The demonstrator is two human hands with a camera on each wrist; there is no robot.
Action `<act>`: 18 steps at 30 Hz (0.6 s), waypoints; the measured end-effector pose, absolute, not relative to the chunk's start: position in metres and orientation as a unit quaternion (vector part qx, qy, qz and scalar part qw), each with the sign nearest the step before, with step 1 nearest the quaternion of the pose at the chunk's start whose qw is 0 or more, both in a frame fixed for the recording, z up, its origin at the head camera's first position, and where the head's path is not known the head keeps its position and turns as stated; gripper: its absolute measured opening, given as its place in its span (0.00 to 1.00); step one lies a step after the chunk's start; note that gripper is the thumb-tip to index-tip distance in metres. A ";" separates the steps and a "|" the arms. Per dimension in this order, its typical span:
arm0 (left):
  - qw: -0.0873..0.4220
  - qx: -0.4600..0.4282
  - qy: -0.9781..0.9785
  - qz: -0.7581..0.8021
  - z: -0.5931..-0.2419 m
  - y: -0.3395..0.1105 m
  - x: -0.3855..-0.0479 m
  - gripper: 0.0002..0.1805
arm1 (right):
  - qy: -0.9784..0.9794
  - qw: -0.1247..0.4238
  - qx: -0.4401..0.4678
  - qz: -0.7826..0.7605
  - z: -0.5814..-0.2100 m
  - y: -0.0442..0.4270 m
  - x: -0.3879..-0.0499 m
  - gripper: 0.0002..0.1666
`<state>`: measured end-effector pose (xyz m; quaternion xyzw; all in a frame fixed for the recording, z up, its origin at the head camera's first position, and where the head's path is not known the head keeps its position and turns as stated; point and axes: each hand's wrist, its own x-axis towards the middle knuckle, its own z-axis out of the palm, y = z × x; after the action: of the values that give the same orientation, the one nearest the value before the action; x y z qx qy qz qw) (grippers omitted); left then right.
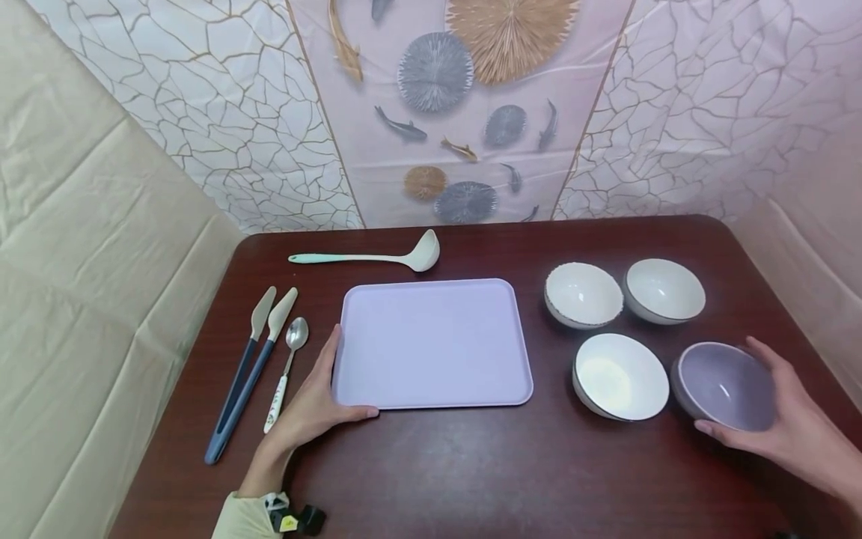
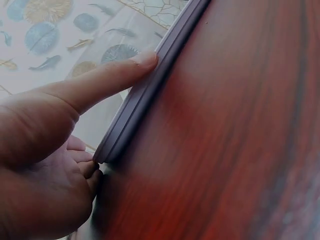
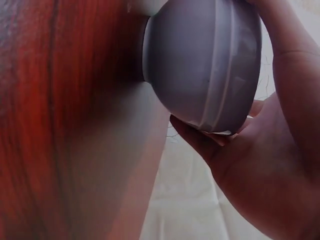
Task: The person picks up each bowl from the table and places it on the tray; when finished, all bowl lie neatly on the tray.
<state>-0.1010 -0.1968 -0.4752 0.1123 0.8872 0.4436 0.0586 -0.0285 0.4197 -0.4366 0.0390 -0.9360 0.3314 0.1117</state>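
Observation:
In the head view a lilac rectangular tray [image 1: 434, 344] lies flat on the dark table. My left hand [image 1: 316, 400] spans its near left corner, the straight thumb touching the front edge and the fingers along the left side. The left wrist view shows that thumb against the tray's rim [image 2: 132, 107]. At the right, my right hand [image 1: 784, 404] holds a purple-grey bowl [image 1: 723, 385] by its outer side, thumb in front and fingers behind. The bowl [image 3: 200, 65] is upright, its foot at or very near the tabletop; I cannot tell whether it touches.
Left of the purple bowl stands a white bowl [image 1: 621, 378]; behind are two more white bowls [image 1: 583, 296] [image 1: 664, 290]. A ladle [image 1: 377, 257] lies behind the tray. Blue-handled tongs [image 1: 245, 389] and a spoon [image 1: 286, 374] lie left. A cloth wall [image 1: 431, 150] rises behind.

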 end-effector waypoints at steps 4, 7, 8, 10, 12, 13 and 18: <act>0.055 0.114 0.889 0.440 -0.475 -0.197 -0.101 0.77 | -0.933 0.118 0.024 0.338 -0.439 0.421 -0.026 0.79; 0.054 0.114 0.890 0.438 -0.475 -0.196 -0.102 0.77 | -0.934 0.122 0.012 0.336 -0.440 0.422 -0.025 0.78; 0.055 0.114 0.890 0.437 -0.475 -0.196 -0.102 0.77 | -0.934 0.122 0.007 0.335 -0.441 0.422 -0.025 0.77; 0.056 0.114 0.890 0.438 -0.476 -0.196 -0.101 0.77 | -0.935 0.124 -0.002 0.332 -0.442 0.422 -0.024 0.76; 0.058 0.113 0.890 0.439 -0.477 -0.196 -0.101 0.77 | -0.935 0.126 -0.006 0.332 -0.442 0.423 -0.024 0.76; 0.060 0.112 0.890 0.439 -0.477 -0.196 -0.101 0.77 | -0.934 0.128 -0.008 0.334 -0.442 0.423 -0.024 0.76; 0.062 0.112 0.891 0.436 -0.478 -0.196 -0.101 0.77 | -0.933 0.133 -0.016 0.334 -0.440 0.421 -0.023 0.75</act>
<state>-0.1007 -0.1957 -0.4777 0.1116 0.8908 0.4361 0.0617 -0.0230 0.4213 -0.4397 -0.0162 -0.9330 0.3340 0.1331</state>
